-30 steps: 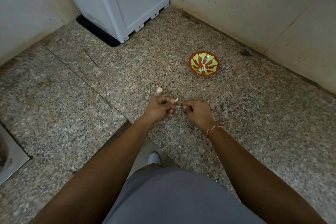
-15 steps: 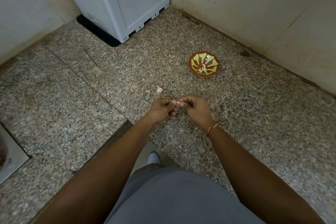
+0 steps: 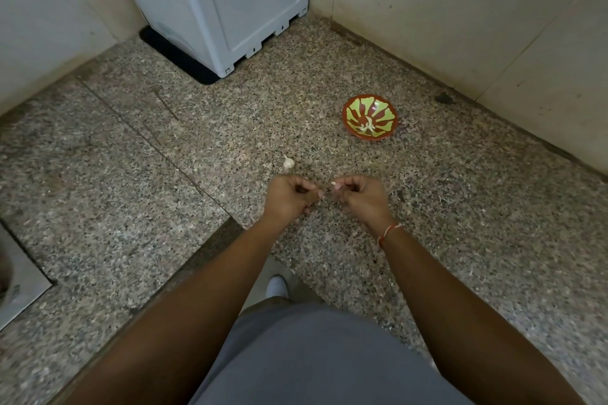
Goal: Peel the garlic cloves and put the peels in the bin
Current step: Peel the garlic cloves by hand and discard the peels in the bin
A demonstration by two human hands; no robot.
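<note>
Speckled stone tabletop [image 3: 493, 240] fills the head view, walls closing a corner behind a grey bin [image 3: 223, 6]. Half a second ago the hands met around one clove; now they have drawn slightly apart. The right hand [image 3: 360, 196] pinches the pale clove [image 3: 335, 185] at its fingertips; the left hand [image 3: 291, 196] is curled, seemingly pinching a sliver of peel, too small to confirm. A strip has likely just come free. Another clove [image 3: 288, 162] lies just beyond the hands, and a bowl [image 3: 369, 117] stands further right.
</note>
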